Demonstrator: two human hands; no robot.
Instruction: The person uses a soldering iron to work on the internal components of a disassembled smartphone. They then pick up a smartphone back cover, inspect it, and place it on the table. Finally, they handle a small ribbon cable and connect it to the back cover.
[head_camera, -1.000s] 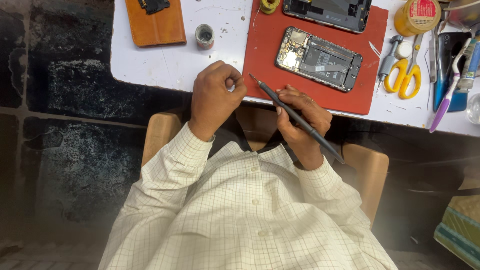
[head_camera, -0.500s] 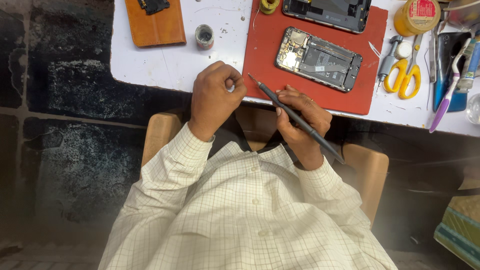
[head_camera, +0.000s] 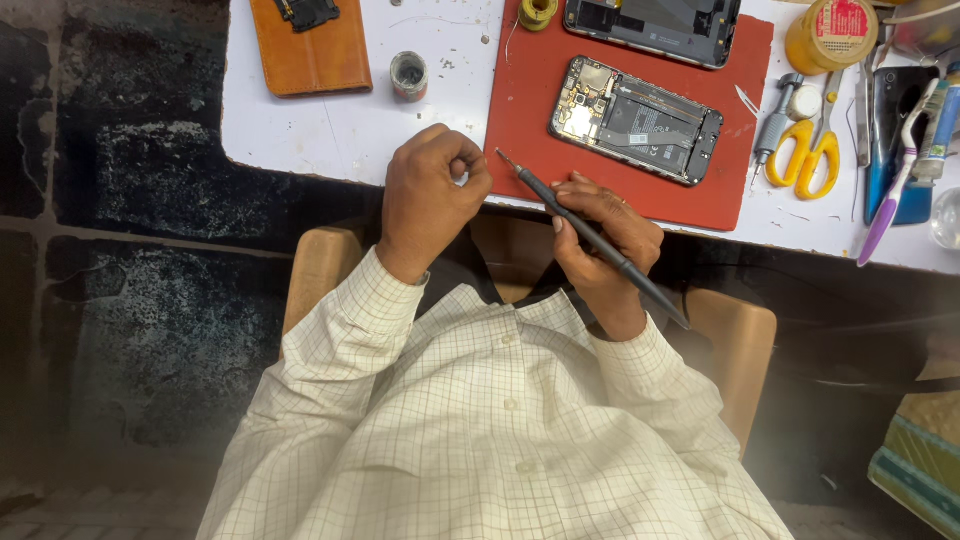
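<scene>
right hand (head_camera: 605, 240) grips the screwdriver (head_camera: 590, 238); left hand (head_camera: 428, 195) pinched shut, perhaps on a screw. keep the tip steady above the mat (head_camera: 520, 150).

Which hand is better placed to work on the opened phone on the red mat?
Probably the right hand: it grips the screwdriver, tip pointing toward the opened phone. The left hand is curled, toolless, farther off.

Left hand (head_camera: 428, 195) loosely fisted; right hand (head_camera: 605, 240) fingers curled, gripping.
</scene>
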